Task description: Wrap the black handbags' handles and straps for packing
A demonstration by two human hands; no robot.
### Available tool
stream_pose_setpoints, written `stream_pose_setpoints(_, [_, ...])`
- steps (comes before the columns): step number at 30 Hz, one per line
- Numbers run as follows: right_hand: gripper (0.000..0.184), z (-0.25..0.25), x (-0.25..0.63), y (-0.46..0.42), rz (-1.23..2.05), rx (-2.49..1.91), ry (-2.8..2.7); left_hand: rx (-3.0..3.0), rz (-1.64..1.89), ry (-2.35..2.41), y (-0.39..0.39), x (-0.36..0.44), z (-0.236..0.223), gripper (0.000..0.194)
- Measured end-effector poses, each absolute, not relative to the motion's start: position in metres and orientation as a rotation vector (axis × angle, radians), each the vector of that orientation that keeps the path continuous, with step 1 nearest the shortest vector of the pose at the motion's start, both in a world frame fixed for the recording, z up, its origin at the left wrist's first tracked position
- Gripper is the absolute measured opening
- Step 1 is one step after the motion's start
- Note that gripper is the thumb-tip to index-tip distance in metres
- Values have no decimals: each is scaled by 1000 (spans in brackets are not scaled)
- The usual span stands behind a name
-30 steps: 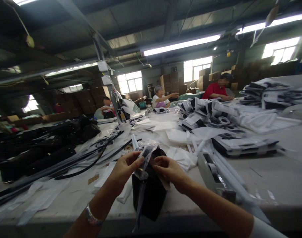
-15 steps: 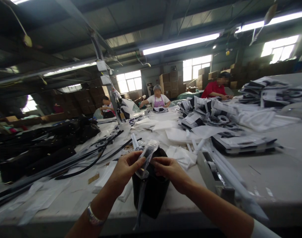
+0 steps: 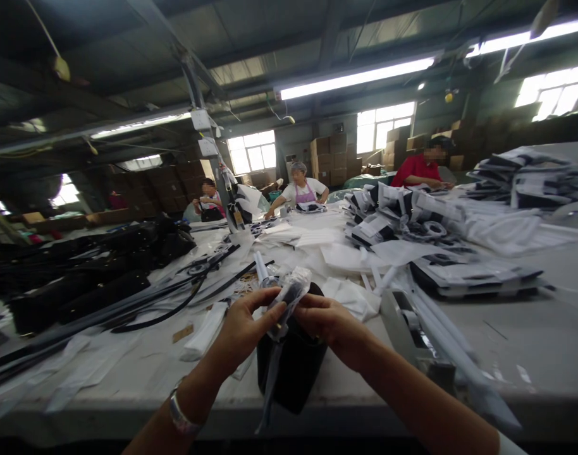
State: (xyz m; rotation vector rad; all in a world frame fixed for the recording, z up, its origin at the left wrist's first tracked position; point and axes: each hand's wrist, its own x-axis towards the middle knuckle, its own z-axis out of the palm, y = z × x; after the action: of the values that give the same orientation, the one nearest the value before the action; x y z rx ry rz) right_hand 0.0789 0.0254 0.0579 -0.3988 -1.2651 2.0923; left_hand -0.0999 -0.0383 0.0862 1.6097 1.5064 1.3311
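Observation:
My left hand [image 3: 244, 328] and my right hand [image 3: 329, 323] are both closed on a black strap wrapped in a clear plastic sleeve [image 3: 289, 296], pinching it between them just above a black bag [image 3: 291, 370]. The bag stands on the near edge of the grey table [image 3: 530, 316], and part of the plastic sleeve hangs down in front of it. A metal bracelet [image 3: 181, 417] circles my left wrist.
Black straps [image 3: 175, 303] and dark bags [image 3: 80, 278] cover the left of the table. White paper sheets and packed black-and-white items [image 3: 473, 275] pile up at the right. A metal frame [image 3: 412, 328] lies right of the bag. Other people work at the far end [image 3: 301, 186].
Both hands have kept their grip on the sleeved strap and shifted slightly to the right and up. The person at the far end has lowered an outstretched arm to the table.

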Motion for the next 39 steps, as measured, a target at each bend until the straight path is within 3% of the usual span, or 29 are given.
stream_pose_setpoints(9, [45,50,64,16,1927,-543,-1175,1875,1350,1575,-44,-92,78,30])
stream_pose_setpoints(13, [44,47,61,15,1899,-532,-1170,1810,1515,1585,-44,-89,68,27])
stream_pose_setpoints(19, [42,47,62,13,1926,-524,-1178,1148,1667,1315,-39,-85,49,85])
stream_pose_setpoints(21, [41,47,62,14,1918,-523,-1187,1157,1664,1243,-39,-83,48,77])
stream_pose_setpoints(24, [38,49,65,15,1924,-530,-1194,1275,1574,1229,-40,-82,53,45])
stream_pose_setpoints(26, [35,52,70,16,1974,-496,-1191,1337,1528,1287,-42,-83,58,34])
stream_pose_setpoints(32, [30,41,84,16,2201,-334,-860,1311,1491,1368,-46,-86,65,36])
stream_pose_setpoints(36, [43,25,78,11,2176,-277,-755,1312,1514,1362,-46,-86,64,32])
stream_pose_setpoints(39, [36,18,70,6,2136,-159,-694,1287,1519,1333,-47,-87,63,33])
